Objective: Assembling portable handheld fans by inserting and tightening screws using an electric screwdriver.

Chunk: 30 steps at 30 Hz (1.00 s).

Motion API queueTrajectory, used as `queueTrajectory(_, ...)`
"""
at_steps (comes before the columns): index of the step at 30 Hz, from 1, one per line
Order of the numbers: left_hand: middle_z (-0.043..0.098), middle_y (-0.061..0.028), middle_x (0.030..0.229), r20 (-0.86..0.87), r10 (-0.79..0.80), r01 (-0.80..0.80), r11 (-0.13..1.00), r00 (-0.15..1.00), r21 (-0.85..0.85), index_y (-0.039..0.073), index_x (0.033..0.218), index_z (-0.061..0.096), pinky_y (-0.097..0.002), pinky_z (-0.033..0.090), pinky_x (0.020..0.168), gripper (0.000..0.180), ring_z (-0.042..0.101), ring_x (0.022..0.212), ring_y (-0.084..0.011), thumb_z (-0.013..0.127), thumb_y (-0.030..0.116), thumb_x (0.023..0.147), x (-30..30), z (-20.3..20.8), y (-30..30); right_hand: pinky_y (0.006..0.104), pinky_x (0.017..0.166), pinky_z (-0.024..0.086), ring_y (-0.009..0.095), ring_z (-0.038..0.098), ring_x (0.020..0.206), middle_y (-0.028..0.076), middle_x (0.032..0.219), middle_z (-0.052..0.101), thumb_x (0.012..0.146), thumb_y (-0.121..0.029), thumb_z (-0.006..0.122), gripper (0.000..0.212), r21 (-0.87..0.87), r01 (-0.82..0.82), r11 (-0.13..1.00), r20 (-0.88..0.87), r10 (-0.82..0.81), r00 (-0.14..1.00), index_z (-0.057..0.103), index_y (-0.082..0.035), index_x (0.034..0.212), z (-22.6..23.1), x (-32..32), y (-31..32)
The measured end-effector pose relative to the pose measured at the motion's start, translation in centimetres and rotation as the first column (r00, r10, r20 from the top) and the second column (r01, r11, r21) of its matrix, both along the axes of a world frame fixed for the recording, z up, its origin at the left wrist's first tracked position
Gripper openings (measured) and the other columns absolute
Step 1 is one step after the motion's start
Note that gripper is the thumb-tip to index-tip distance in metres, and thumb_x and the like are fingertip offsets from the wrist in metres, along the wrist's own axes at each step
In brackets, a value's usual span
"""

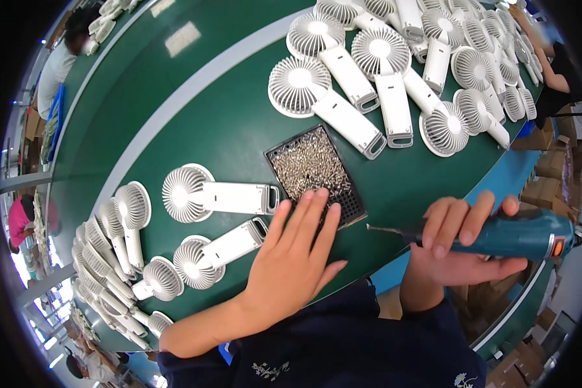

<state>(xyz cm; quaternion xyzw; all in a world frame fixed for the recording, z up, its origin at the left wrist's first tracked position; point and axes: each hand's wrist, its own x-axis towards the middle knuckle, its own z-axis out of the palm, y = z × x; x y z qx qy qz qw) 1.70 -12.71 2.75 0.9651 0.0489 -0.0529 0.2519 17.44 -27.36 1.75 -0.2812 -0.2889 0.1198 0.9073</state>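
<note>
My left hand lies flat with its fingers apart, the fingertips over the near edge of a black tray. A heap of small metal screws fills most of that tray. In my right hand is a teal electric screwdriver, its thin bit pointing left toward the tray's near corner without touching it. Just left of the tray lies a white handheld fan, handle toward the screws. Below it another white handheld fan reaches up to my left wrist and fingers.
Many white handheld fans cover the far right of the green table. More fans are lined up along the left. A person sits at the far right, others farther left. Cardboard boxes stand beyond the table's right edge.
</note>
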Motion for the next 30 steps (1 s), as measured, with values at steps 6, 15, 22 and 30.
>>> queueTrajectory(6, 0.035, -0.016, 0.149, -0.036, -0.007, 0.008, 0.999, 0.999, 0.045, 0.003, 0.137, 0.046, -0.0523, 0.023, 0.112, 0.08, 0.03, 0.14, -0.0353, 0.074, 0.041, 0.073, -3.1, 1.5, 1.7, 0.0352, 0.048, 0.047, 0.022, 0.055, 0.053, 0.01, 0.081, 0.053, 0.089, -0.067, 0.047, 0.072, -0.058, -0.151, 0.987, 0.037, 0.153, 0.987, 0.038, -0.013, 0.136, 0.5, 0.0, 2.3)
queueTrajectory(15, 0.03, -0.0189, 0.152, -0.164, 0.179, -0.14, 0.964, 0.97, 0.227, 0.004, 0.142, 0.039, -0.0581, 0.016, 0.112, 0.087, 0.028, 0.141, -0.0339, 0.07, 0.047, 0.073, -5.9, 0.6, 5.1, 0.0359, 0.038, 0.047, 0.022, 0.051, 0.04, 0.01, 0.073, 0.054, 0.094, -0.061, 0.04, 0.061, -0.015, -0.153, 0.988, 0.001, 0.153, 0.988, 0.042, -0.013, 0.131, 0.5, -2.8, 5.8)
queueTrajectory(22, 0.058, -0.007, 0.089, 0.249, 0.435, -0.321, 0.862, 0.865, -0.393, 0.003, 0.104, 0.069, -0.0355, 0.046, 0.067, 0.051, 0.056, 0.075, -0.0232, 0.087, 0.012, 0.057, -5.8, 0.5, 4.4, 0.0353, 0.037, 0.047, 0.022, 0.051, 0.04, 0.009, 0.067, 0.052, 0.1, -0.049, 0.031, 0.045, -0.004, -0.198, 0.98, 0.008, 0.198, 0.98, 0.043, -0.014, 0.124, 1.8, -5.5, 7.2)
queueTrajectory(30, 0.057, -0.0011, 0.068, 0.293, 0.421, -0.192, 0.793, 0.858, -0.579, 0.004, 0.085, 0.071, -0.0293, 0.036, 0.057, 0.026, 0.051, 0.059, -0.016, 0.08, -0.002, 0.062, -5.5, -1.6, 4.0, 0.0347, 0.036, 0.046, 0.021, 0.05, 0.039, 0.008, 0.063, 0.05, 0.1, -0.049, 0.029, 0.044, -0.018, -0.209, 0.978, 0.016, 0.209, 0.978, 0.042, -0.013, 0.123, 2.4, -7.0, 7.0)
